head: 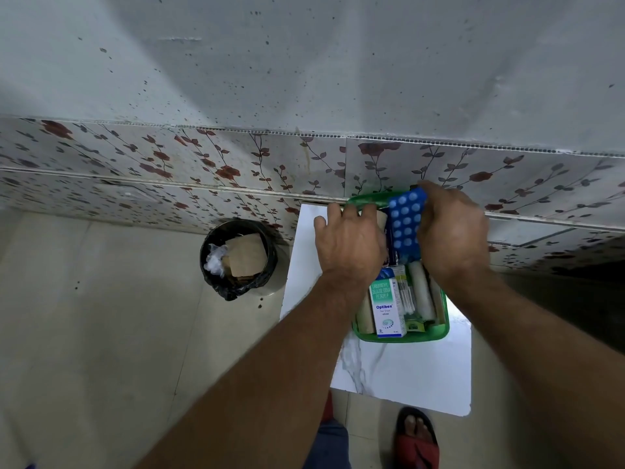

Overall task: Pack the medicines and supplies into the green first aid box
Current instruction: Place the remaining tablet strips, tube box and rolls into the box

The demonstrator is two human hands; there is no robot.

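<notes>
Currently: blue blister strip going into the green first aid box, packing well advanced by the look of it.

Right hand (451,231) closed on the blue blister strip (406,220), holding it tilted over the box's far end; left hand (348,245) palm-down just beside it, fingers curled over the contents, grip unclear. Green first aid box (402,336) directly beneath both hands, an eye drops carton (387,308) and white rolls (422,296) nearer the wrists. Next move probably needs the strip laid flat.

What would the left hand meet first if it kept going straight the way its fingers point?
Probably the far rim of the green first aid box: the left hand points away from the person, fingertips already at that edge. Beyond it stands the floral tiled wall; depth is unclear.
</notes>
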